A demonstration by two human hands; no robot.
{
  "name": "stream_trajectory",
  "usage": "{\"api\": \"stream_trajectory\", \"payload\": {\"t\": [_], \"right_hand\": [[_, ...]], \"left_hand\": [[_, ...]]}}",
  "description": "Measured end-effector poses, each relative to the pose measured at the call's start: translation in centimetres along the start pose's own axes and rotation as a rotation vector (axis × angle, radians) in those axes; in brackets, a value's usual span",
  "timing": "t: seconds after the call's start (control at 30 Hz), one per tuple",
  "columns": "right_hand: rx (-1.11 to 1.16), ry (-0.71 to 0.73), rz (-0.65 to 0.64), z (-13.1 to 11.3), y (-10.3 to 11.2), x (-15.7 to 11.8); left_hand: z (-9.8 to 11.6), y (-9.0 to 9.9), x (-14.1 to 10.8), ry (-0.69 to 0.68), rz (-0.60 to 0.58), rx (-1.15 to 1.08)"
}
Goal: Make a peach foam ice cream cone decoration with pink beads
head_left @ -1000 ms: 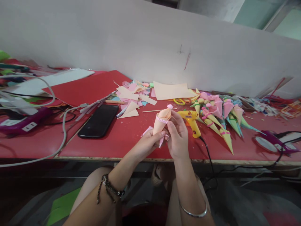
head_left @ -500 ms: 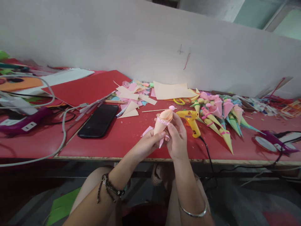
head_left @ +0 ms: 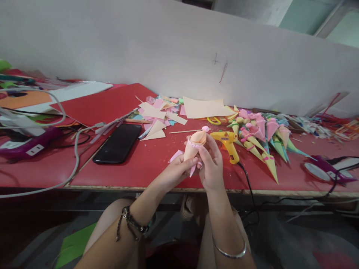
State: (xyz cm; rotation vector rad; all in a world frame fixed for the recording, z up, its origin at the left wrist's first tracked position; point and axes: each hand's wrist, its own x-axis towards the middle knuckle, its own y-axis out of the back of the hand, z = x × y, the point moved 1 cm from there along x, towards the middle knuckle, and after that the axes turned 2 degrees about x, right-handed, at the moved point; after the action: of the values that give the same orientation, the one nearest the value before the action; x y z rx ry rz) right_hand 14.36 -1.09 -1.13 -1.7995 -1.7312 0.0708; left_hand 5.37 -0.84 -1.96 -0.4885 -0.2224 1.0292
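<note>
A peach paper cone (head_left: 190, 150) with a rounded orange top, a pink ball at its tip and a pink trim round its rim is held between both hands over the red table. My left hand (head_left: 181, 166) is closed round the lower part of the cone, thumb across its front. Fingers of my right hand (head_left: 211, 160) pinch the cone at the pink trim on its right side. A pink strip (head_left: 192, 170) hangs below the cone by my fingers. Just right of my right hand lies a yellow glue gun (head_left: 230, 146).
A black phone (head_left: 117, 144) lies at the left, paper scraps (head_left: 153, 112) behind it. Finished-looking paper cones (head_left: 259, 130) are heaped at the right. A thin stick (head_left: 179, 131) and yellow scissors (head_left: 213, 120) lie behind my hands. Purple devices (head_left: 33, 142) and cables flank both sides.
</note>
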Motion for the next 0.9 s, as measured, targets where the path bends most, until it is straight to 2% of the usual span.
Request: {"api": "stream_trajectory", "payload": {"t": [0.27,0.5,0.7,0.77,0.9], "right_hand": [[0.076,0.002,-0.029,0.1,0.0,0.0],[-0.007,-0.004,-0.06,0.0,0.0,0.0],[-0.074,0.059,-0.142,-0.2,0.0,0.1],[-0.136,0.07,-0.144,-0.5,0.1,0.2],[-0.31,0.1,-0.188,-1.0,0.1,0.2]], "left_hand": [[0.1,0.0,0.1,-0.02,0.006,-0.011],[0.1,0.0,0.0,-0.021,0.003,-0.02],[0.5,0.3,0.1,-0.1,-0.005,-0.055],[0.8,0.4,0.1,-0.115,0.026,-0.071],[1.4,0.6,0.0,-0.135,0.165,-0.1]]}}
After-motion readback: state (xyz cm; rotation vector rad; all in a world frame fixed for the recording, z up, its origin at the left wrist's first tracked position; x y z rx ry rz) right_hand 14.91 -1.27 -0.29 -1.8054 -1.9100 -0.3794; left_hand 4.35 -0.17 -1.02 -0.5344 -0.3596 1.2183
